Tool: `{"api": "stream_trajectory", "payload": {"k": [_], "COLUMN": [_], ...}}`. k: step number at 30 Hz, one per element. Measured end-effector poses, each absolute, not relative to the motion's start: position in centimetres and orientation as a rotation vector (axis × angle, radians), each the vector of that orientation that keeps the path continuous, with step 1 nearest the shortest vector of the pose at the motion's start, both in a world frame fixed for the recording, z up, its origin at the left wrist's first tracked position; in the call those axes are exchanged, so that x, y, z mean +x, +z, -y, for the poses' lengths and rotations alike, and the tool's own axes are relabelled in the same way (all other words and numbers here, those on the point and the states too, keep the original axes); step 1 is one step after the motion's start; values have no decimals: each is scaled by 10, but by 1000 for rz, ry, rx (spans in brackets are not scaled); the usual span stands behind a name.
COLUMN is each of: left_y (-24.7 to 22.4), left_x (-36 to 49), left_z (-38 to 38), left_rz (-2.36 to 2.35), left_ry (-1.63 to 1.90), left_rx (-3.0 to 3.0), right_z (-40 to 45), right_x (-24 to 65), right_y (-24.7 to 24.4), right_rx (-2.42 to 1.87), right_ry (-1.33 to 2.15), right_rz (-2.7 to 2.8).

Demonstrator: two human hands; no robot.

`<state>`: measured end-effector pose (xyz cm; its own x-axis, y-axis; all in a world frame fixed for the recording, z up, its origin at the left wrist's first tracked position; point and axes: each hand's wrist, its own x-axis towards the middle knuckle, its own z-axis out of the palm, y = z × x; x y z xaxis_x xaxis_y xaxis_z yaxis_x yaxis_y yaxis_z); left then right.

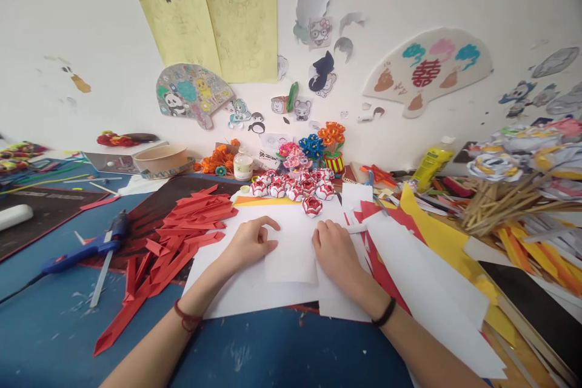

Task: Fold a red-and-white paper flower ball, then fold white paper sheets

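Observation:
A small white sheet (291, 260) lies on larger white paper (236, 291) in front of me. My left hand (254, 244) rests at the small sheet's left edge, thumb and index finger apart, holding nothing. At the opposite edge, my right hand (334, 248) is closed, its bent fingers together on the sheet's border. Behind the hands sit several red-and-white paper flowers (295, 186). Folded red paper strips (182, 233) are heaped left of the left hand. Beside the right hand, more white sheets (422, 279) overlap red paper (386, 270).
A blue glue gun (86, 253) lies at left, its cord running off the table. Yellow paper (459, 254) and a dark notebook (531, 309) are at right. A yellow bottle (431, 165), a white jar (243, 167) and a round bowl (160, 159) stand near the wall.

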<state>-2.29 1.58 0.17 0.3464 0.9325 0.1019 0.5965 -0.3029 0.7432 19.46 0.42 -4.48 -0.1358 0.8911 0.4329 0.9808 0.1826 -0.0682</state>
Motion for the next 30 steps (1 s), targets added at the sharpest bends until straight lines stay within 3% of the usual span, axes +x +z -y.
{"api": "stream_trajectory", "payload": {"k": [30], "left_y": [9], "left_x": [-27], "left_z": [-14], "left_rz": [-1328], "left_ry": [667], "left_rx": [1990], "right_z": [-1], "right_x": [194], "right_y": [-42], "right_rx": [-1796], "right_ry": [-305], "right_rz": [2100]}}
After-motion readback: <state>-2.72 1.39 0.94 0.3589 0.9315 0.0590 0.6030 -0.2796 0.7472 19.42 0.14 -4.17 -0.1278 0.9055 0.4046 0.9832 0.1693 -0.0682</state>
